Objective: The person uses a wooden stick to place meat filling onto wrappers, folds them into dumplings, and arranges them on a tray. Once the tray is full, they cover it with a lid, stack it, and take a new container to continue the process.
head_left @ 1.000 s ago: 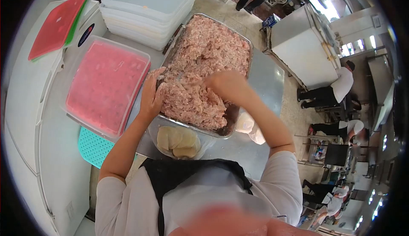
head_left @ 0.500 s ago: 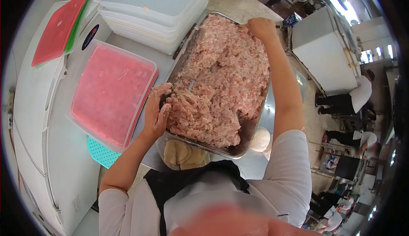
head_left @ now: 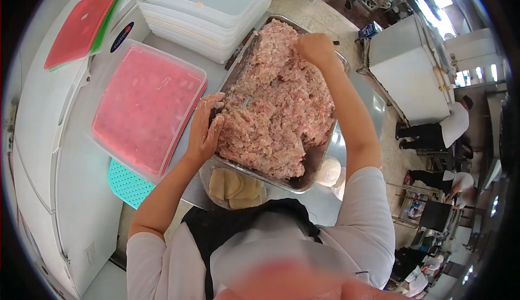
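A deep metal tray (head_left: 311, 183) holds a large heap of pink ground meat (head_left: 265, 137). At its left side my left hand (head_left: 206, 132) is curled around the tray's rim, with bits of meat stuck to the fingers. My right hand (head_left: 317, 50) is closed like a fist on the meat near the far right corner, its fingertips hidden. Just in front of the tray lies a clear plastic bag or dish (head_left: 203, 181) with several pale flat rounds (head_left: 235, 186). White wrapped items (head_left: 329, 173) sit by the tray's near right corner.
Left of the tray is a lidded clear container (head_left: 149, 108) with red contents, above a turquoise perforated mat (head_left: 130, 183). Stacked white trays (head_left: 200, 7) stand behind it. Red and green boards (head_left: 84, 26) rest on a white freezer (head_left: 81, 191). Several people work at the right.
My right hand has moved from the tray's far right rim inward and down onto the meat, which is pushed in there. My left hand stays at the left rim. The view has shifted slightly.
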`<state>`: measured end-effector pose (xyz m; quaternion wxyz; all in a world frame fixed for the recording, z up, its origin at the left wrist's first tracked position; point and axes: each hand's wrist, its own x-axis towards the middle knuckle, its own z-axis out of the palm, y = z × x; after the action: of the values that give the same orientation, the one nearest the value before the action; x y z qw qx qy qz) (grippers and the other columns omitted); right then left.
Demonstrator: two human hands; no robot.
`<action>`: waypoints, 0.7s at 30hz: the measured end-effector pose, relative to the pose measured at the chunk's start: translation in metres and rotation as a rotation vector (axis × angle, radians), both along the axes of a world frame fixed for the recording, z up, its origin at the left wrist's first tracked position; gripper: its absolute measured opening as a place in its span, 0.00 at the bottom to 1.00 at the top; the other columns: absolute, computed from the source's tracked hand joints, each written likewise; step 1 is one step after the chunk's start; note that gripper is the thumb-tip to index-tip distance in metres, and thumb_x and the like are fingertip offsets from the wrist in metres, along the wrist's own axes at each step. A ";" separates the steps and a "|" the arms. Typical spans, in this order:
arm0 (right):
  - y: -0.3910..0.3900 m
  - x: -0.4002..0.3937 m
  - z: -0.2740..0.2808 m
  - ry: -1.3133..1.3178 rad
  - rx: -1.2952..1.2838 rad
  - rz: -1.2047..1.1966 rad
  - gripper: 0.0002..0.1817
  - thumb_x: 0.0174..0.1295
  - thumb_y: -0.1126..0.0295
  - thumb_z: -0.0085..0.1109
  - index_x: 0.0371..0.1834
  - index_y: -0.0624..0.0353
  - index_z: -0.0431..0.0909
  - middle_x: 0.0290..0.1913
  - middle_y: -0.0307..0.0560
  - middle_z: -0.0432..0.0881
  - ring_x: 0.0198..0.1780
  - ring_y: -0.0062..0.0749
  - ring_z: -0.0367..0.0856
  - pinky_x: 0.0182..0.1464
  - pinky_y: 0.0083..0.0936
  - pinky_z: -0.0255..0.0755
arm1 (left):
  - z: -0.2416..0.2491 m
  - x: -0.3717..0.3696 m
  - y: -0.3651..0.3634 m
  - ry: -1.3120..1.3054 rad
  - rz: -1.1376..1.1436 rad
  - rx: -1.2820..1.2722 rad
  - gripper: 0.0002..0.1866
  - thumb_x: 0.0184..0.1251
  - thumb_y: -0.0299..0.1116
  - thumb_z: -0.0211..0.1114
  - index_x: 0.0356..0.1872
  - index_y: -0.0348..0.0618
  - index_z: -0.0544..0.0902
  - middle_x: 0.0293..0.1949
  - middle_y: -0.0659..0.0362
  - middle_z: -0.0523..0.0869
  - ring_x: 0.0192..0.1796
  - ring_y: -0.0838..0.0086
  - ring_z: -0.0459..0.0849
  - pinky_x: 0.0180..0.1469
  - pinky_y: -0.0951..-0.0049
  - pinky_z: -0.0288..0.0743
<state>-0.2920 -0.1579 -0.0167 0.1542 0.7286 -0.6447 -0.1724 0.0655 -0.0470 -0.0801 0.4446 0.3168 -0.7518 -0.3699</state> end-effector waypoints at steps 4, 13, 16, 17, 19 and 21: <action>0.030 0.024 -0.005 -0.043 0.054 0.058 0.11 0.59 0.66 0.55 0.28 0.58 0.87 0.32 0.52 0.87 0.34 0.45 0.88 0.36 0.40 0.80 | 0.001 -0.002 0.001 -0.004 0.014 -0.025 0.21 0.72 0.33 0.53 0.61 0.34 0.72 0.59 0.43 0.75 0.63 0.49 0.72 0.68 0.58 0.61; 0.149 0.127 -0.020 -0.314 0.136 0.312 0.10 0.63 0.64 0.55 0.30 0.53 0.84 0.28 0.47 0.85 0.33 0.41 0.86 0.32 0.38 0.77 | -0.001 0.002 0.005 -0.018 0.013 -0.104 0.20 0.71 0.34 0.51 0.60 0.35 0.72 0.59 0.43 0.76 0.63 0.48 0.72 0.68 0.57 0.61; 0.148 0.116 0.025 -0.161 0.229 0.242 0.09 0.63 0.63 0.54 0.34 0.50 0.84 0.30 0.46 0.84 0.36 0.42 0.86 0.33 0.37 0.77 | 0.000 0.000 0.001 -0.017 0.016 -0.124 0.20 0.71 0.33 0.51 0.60 0.35 0.72 0.58 0.43 0.76 0.63 0.48 0.72 0.68 0.57 0.61; 0.141 0.109 0.038 -0.101 0.273 0.167 0.10 0.63 0.62 0.54 0.35 0.50 0.84 0.30 0.45 0.84 0.36 0.42 0.86 0.33 0.37 0.78 | 0.001 0.000 0.002 -0.020 0.018 -0.110 0.20 0.71 0.33 0.52 0.60 0.35 0.72 0.59 0.43 0.76 0.63 0.48 0.72 0.67 0.57 0.61; 0.129 0.082 0.065 -0.098 0.181 0.097 0.11 0.65 0.60 0.53 0.35 0.49 0.84 0.30 0.44 0.84 0.36 0.41 0.86 0.33 0.37 0.78 | 0.000 0.002 0.003 -0.029 0.025 -0.094 0.20 0.70 0.33 0.52 0.61 0.35 0.72 0.59 0.42 0.75 0.63 0.48 0.72 0.67 0.57 0.61; 0.106 0.035 0.061 -0.095 -0.023 0.029 0.12 0.66 0.59 0.52 0.35 0.50 0.84 0.31 0.46 0.85 0.38 0.43 0.86 0.34 0.40 0.78 | -0.002 0.001 0.002 -0.040 0.019 -0.105 0.20 0.70 0.32 0.52 0.61 0.35 0.72 0.59 0.42 0.75 0.63 0.47 0.72 0.67 0.57 0.62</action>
<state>-0.2569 -0.0518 0.0440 0.1345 0.7435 -0.6425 -0.1278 0.0670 -0.0452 -0.0826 0.4490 0.3074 -0.7760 -0.3191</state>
